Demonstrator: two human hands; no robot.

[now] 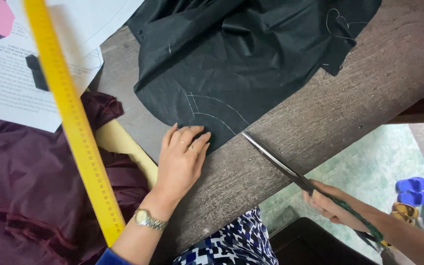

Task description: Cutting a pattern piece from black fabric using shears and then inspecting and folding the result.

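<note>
Black fabric (231, 59) was what I watched: dark, matte, creased, spread over the wooden table (369, 93) from about 11 to 1 o'clock, lower edge curving down toward centre. White chalk arcs (212, 110) ran across it near that edge, a few curved lines roughly side by side. Small chalk tick higher up at 12. Loose pale thread lay on the folded corner at 1 o'clock.

Left hand (180, 162) lay flat, palm down, fingers extended, fingertips pressing the fabric's lower edge just left of the chalk arcs. Not clenched, nothing grasped; just holding the cloth down. Ring on one finger, wristwatch (148, 219) on the wrist.

Right hand (327, 203) at 4 o'clock was closed around the handles of long scissors (280, 164). Blades looked closed or nearly so, tips pointing at 10 o'clock and touching or just beside the fabric edge near the chalk lines; I couldn't tell which.

No containers in view that I could make out.

Around it: yellow ruler (74, 122) ran diagonally from 11 to 7 o'clock, over printed paper sheets (11, 83) and maroon fabric (30, 196). Small black block sat on the paper at 10. Pale yellow piece (123, 147) stuck out between ruler and left hand. Blue sandals (412, 191) on the floor at 3 o'clock, well apart.
</note>
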